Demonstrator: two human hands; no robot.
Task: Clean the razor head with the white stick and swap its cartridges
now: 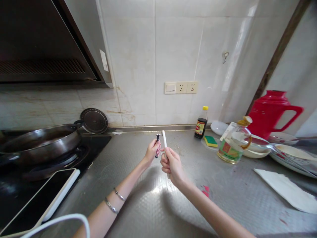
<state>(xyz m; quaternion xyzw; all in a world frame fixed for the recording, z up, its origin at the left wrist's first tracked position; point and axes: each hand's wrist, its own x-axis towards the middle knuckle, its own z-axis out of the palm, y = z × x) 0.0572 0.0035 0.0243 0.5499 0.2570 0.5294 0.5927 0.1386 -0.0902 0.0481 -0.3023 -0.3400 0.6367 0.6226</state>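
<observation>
My left hand point(151, 152) is closed round a small black tool point(158, 140), held upright, with a short crosspiece at its top. Just to the right, my right hand point(172, 164) grips a long white stick point(164, 138) that stands nearly upright and leans a little to the left. The two hands are close together above the metal counter point(138, 211). Whether the black tool and the stick touch cannot be made out.
At left, a pan point(44, 142) sits on the stove beside a white-edged tablet point(37, 201). Rightward are a sauce bottle point(200, 127), a sponge point(211, 141), an oil jug point(230, 148), bowls, a white cloth point(284, 188) and a red thermos point(268, 114).
</observation>
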